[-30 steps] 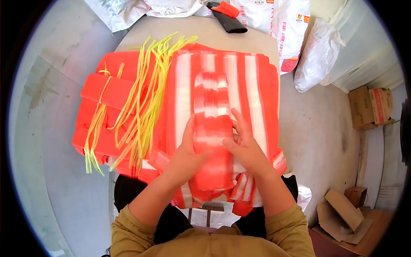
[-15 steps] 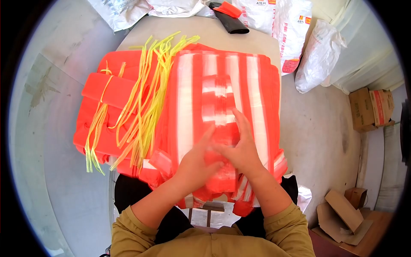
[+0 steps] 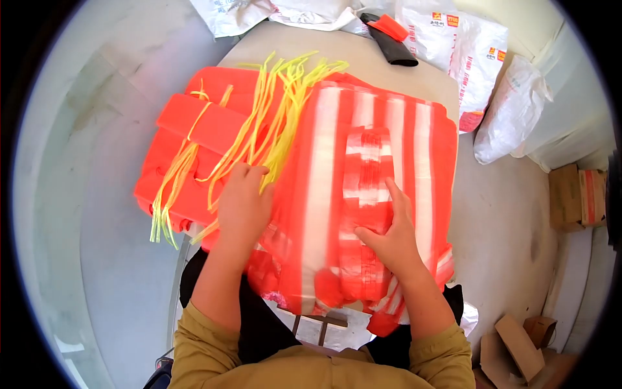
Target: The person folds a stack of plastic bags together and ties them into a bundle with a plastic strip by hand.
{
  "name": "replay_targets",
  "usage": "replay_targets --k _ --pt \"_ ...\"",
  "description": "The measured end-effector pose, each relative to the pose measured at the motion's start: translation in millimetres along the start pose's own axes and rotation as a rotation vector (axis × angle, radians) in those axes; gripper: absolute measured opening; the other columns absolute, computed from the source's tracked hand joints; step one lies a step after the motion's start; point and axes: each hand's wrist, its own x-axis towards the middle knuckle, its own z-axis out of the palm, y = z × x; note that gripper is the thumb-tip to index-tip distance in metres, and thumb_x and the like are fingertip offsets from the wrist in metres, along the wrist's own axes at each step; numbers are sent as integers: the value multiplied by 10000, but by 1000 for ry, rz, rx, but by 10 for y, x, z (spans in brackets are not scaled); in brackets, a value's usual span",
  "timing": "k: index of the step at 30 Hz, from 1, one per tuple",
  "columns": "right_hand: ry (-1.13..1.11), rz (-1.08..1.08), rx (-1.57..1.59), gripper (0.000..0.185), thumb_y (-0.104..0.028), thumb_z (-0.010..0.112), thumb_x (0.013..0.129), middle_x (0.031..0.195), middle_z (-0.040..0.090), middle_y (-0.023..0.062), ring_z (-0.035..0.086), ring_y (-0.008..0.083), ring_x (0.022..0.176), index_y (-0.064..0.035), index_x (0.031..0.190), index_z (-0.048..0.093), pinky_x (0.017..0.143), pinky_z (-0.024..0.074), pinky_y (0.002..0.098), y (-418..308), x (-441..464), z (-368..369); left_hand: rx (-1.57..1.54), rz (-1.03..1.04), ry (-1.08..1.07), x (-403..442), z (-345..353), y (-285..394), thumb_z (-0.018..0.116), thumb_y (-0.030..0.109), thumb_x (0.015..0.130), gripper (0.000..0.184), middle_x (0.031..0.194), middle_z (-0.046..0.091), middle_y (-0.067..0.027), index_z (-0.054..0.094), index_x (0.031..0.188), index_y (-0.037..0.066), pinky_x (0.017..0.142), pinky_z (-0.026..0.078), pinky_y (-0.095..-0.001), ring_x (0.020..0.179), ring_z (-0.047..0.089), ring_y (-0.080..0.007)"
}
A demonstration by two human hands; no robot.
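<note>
A long folded bundle of red-and-white striped plastic bags lies lengthwise on a flat stack of the same striped bags. My right hand rests on the bundle's right side, thumb and forefinger spread apart. To the left, a bunch of yellow plastic strings lies across red folded bags. My left hand is at these strings with its fingers curled and pressed together on them; the fingertips are partly hidden. One red folded pack has a yellow string tied round it.
The stack lies on a beige tabletop. At its far edge are white printed sacks and a black roll with a red piece. Cardboard boxes stand on the floor at right, with opened cardboard nearer.
My left hand has moved from the striped bundle leftward to the yellow strings. My right hand stays at the bundle. The view has shifted, so the stack appears farther right.
</note>
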Motion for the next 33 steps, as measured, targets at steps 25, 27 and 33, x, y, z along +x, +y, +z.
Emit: replay_targets --k 25,27,33 --pt "-105 307 921 1201 -14 820 785 1644 348 195 498 283 1401 -69 1702 46 1089 500 387 -193 -25 -68 -1874 -539 -816 -221 329 697 512 369 1115 529 1448 630 -134 532 1457 -35 1049 539 -371 1257 651 -236" --pt "-136 243 864 1208 -56 839 809 1630 373 189 479 274 1429 -57 1698 21 1132 459 390 -122 -42 -48 -1797 -689 -818 -191 299 733 568 293 1098 466 1412 651 -124 545 1444 -18 1080 522 -382 1249 654 -222" --pt "-237 109 493 1100 -199 803 923 1449 583 186 607 255 1289 -100 1704 34 1082 488 384 146 -4 -159 -1723 -746 -712 -232 395 746 642 83 1034 418 1368 645 -84 534 1431 10 1088 517 -374 1253 634 -191"
